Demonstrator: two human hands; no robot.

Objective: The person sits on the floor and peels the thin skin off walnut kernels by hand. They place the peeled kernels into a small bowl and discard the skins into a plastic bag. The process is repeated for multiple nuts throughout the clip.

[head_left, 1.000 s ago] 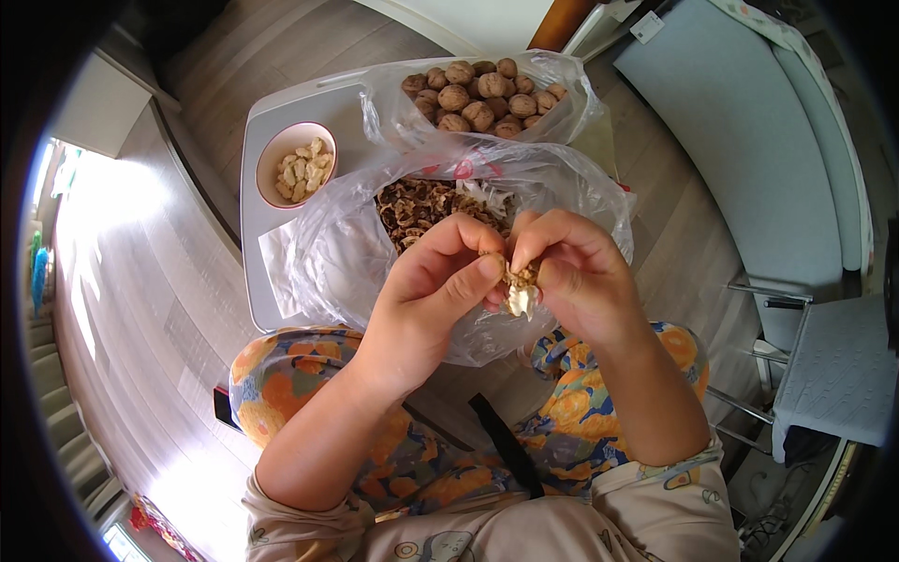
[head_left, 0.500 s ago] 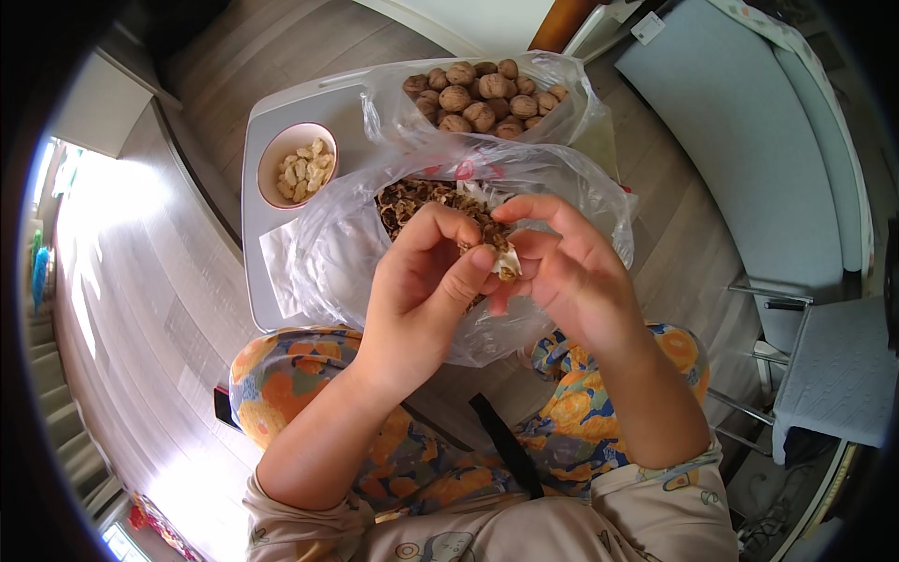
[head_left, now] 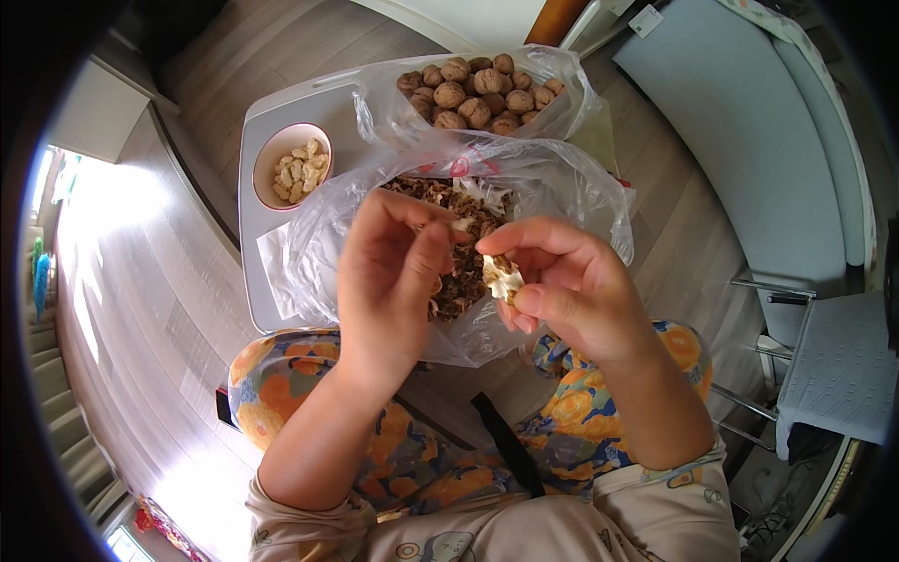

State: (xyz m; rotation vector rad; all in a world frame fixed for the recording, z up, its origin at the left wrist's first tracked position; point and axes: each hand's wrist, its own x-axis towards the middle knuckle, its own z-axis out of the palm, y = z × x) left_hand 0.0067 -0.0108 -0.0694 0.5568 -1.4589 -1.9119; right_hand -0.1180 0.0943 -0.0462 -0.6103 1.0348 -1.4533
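Between my right hand's (head_left: 576, 290) thumb and fingers is a walnut kernel (head_left: 503, 278), pale where bare and brown where skin clings. Just left of it, my left hand (head_left: 389, 281) is closed in a pinch; a tiny pale bit shows at its fingertips, too small to name. Both hands hover over an open clear plastic bag (head_left: 328, 215) holding brown walnut shell scraps (head_left: 457, 290) and crumpled white tissue. A bowl (head_left: 272, 192) with a reddish rim stands at the left, with pale peeled walnut kernels (head_left: 302, 171) inside. Whole walnuts (head_left: 475, 112) fill another clear bag behind.
The bags and bowl rest on a small grey table (head_left: 257, 272) with a white edge. White tissue (head_left: 274, 267) lies beside the shell bag. My crossed legs in patterned trousers (head_left: 281, 375) are close to its front. A grey-blue chair (head_left: 833, 375) stands at the right.
My hands have drawn apart, the left moving left. The walnut kernel now shows more fully in my right hand, turned with its pale side visible.
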